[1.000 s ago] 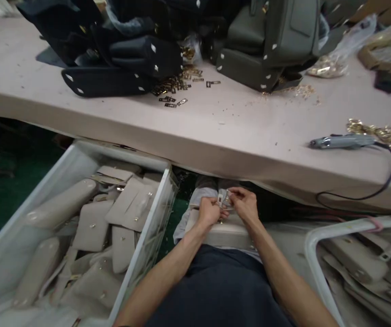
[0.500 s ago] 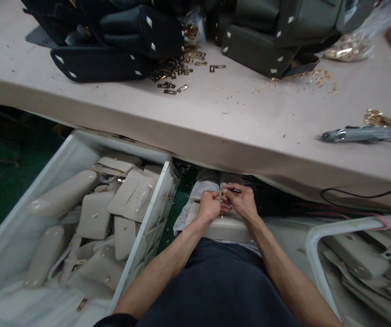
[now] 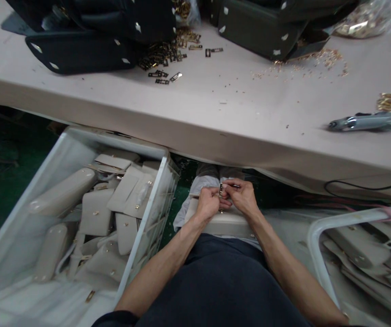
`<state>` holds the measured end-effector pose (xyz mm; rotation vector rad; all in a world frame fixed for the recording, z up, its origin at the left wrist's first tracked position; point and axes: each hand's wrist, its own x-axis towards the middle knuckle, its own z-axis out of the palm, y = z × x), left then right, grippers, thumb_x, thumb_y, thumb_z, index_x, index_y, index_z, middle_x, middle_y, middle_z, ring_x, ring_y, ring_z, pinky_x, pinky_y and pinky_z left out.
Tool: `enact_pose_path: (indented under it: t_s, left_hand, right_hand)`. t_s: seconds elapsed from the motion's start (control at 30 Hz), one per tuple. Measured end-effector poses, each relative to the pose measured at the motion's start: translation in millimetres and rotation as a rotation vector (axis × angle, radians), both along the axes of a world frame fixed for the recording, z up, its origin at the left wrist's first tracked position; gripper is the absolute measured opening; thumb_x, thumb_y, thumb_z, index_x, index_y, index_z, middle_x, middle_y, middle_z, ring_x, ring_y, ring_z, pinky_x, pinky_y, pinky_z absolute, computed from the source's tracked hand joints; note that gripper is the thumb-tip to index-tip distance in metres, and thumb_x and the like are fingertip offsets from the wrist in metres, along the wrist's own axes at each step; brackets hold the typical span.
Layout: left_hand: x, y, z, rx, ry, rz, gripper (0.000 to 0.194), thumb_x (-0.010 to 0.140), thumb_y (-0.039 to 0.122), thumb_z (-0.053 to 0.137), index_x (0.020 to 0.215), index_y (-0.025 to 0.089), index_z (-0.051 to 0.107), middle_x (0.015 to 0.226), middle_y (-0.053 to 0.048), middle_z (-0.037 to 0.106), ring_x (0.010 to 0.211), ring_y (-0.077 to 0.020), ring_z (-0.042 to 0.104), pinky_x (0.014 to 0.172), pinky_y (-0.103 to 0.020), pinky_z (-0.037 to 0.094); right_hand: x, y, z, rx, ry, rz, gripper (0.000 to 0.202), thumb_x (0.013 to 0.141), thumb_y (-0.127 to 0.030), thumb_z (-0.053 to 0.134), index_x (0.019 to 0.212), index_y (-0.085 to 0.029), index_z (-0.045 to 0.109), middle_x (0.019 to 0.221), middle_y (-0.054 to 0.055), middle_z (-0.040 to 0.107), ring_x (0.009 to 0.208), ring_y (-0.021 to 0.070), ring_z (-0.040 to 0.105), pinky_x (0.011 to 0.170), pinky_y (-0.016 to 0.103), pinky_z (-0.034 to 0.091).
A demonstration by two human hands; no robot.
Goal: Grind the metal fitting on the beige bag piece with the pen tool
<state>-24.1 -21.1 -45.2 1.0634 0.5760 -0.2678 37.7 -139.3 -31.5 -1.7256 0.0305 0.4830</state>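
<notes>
A cream handbag (image 3: 231,227) lies across my lap. Above it, my left hand (image 3: 209,203) and my right hand (image 3: 242,196) meet with fingers pinched around a small rectangular metal clasp plate (image 3: 220,189). The plate stands upright between the fingertips of both hands. Another small gold fitting (image 3: 221,211) shows on the bag just below the fingers. Exactly how the plate touches the bag is hidden by my fingers.
A white crate (image 3: 166,181) with several cream bags stands at my left, another bin (image 3: 313,236) at my right. The table (image 3: 188,106) holds black bags (image 3: 80,52), a dark green bag (image 3: 250,34), loose metal plates (image 3: 161,54) and an electric screwdriver (image 3: 369,121).
The metal plate has turned and its rectangular frame shows more clearly between my fingers. My hands stay nearly in place. The view has shifted a little, so the table items sit higher.
</notes>
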Motion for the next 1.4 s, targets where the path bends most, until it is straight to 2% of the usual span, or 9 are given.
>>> enact_pose_path:
  t_s: [0.27,0.43,0.6,0.73,0.9,1.13,1.4]
  left_hand:
    - [1,2,7.5,0.013,0.019,0.001,0.019,0.081,0.002,0.050,0.082,0.008,0.069,0.073,-0.010,0.070,0.061,-0.0228,0.073,0.057,-0.028,0.064]
    - [4,0,5.9,0.033,0.036,0.028,0.019,0.083,0.004,0.051,0.082,0.007,0.070,0.072,-0.011,0.070,0.056,-0.0220,0.072,0.053,-0.027,0.063]
    - [6,-3,2.8,0.050,0.046,0.078,0.015,0.085,0.008,0.057,0.082,0.006,0.071,0.081,-0.015,0.072,0.056,-0.0223,0.071,0.051,-0.028,0.062]
    - [5,-3,3.3,0.036,0.035,0.067,0.020,0.084,0.006,0.053,0.088,0.005,0.073,0.083,-0.015,0.073,0.056,-0.0222,0.071,0.049,-0.027,0.061]
    - [4,-1,6.4,0.043,0.044,0.060,0.017,0.085,0.009,0.058,0.089,0.004,0.074,0.082,-0.015,0.073,0.056,-0.0224,0.072,0.050,-0.027,0.061]
    - [3,-2,5.8,0.015,0.050,0.107,0.031,0.076,0.001,0.048,0.091,0.002,0.075,0.081,-0.016,0.074,0.056,-0.0216,0.072,0.049,-0.025,0.060]
    - [2,-3,5.0,-0.033,0.058,0.137,0.029,0.076,0.000,0.048,0.088,0.004,0.074,0.078,-0.015,0.074,0.059,-0.0224,0.073,0.053,-0.025,0.061]
  right_hand:
    - [1,0,-2.9,0.016,0.021,0.011,0.044,0.074,-0.052,0.082,0.094,-0.012,0.078,0.076,0.012,0.071,0.063,0.0263,0.070,0.055,0.031,0.060]
    - [1,-1,-7.2,0.038,0.014,0.011,0.043,0.074,-0.051,0.084,0.095,-0.014,0.079,0.078,0.010,0.071,0.064,0.0260,0.069,0.054,0.031,0.058]
    - [0,-8,-8.1,-0.082,-0.154,0.051,0.034,0.083,-0.046,0.077,0.097,-0.016,0.081,0.086,0.010,0.072,0.066,0.0246,0.068,0.057,0.031,0.055]
    - [1,-10,-4.0,-0.145,-0.296,0.125,0.027,0.088,-0.041,0.070,0.096,-0.017,0.082,0.086,0.010,0.071,0.071,0.0238,0.067,0.063,0.032,0.054]
    - [2,-9,-2.3,-0.167,-0.322,0.152,0.027,0.088,-0.039,0.068,0.095,-0.017,0.083,0.086,0.009,0.070,0.070,0.0230,0.066,0.063,0.032,0.052]
    - [3,-10,-1.9,-0.165,-0.328,0.151,0.026,0.086,-0.039,0.068,0.093,-0.019,0.082,0.080,0.008,0.070,0.069,0.0243,0.066,0.064,0.034,0.051]
    - [4,-9,1.1,-0.208,-0.374,0.178,0.025,0.085,-0.038,0.066,0.090,-0.020,0.082,0.081,0.007,0.070,0.073,0.0244,0.066,0.068,0.034,0.049]
